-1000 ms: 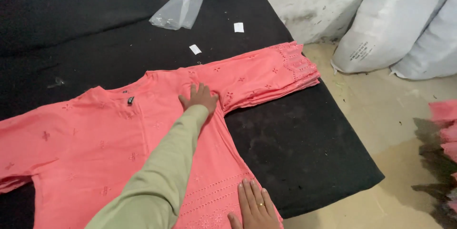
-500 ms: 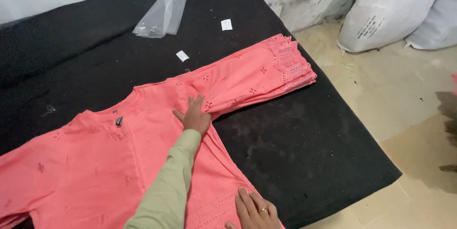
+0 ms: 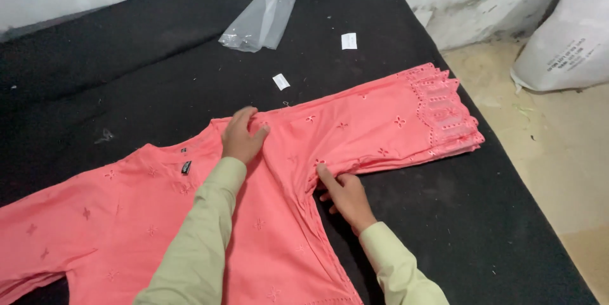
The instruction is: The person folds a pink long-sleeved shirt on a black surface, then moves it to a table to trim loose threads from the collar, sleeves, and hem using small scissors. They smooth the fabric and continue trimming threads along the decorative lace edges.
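Right now, from the head view, I see a coral-pink tunic [image 3: 266, 216] spread front-up on a table [image 3: 127, 70] covered in black cloth, its neckline toward the far side and its body running off the lower edge of the picture. My left hand [image 3: 243, 137] lies flat on the shoulder near the collar, fingers together and pressing down, gripping nothing. My right hand [image 3: 346, 196] sits at the underarm, where the side seam meets the sleeve [image 3: 387, 130]; its fingers are loosely spread with the tips resting on the fabric edge, and I cannot tell whether any cloth is pinched beneath them. As far as I can judge, the work is at an early stage: the garment is laid out and mostly smoothed, but the sleeve on that side is fully extended toward the table's edge, its eyelet lace cuff [image 3: 444, 115] lying in several layers, and nothing is folded across the body yet; the opposite sleeve runs out of frame at the left. So the tunic lies directly under both hands, between them at the armhole. Beyond it, apart from my hands, lie a clear plastic bag [image 3: 266, 7] and two small white paper tags [image 3: 349, 40]. A white sack [image 3: 564, 38] stands on the floor.
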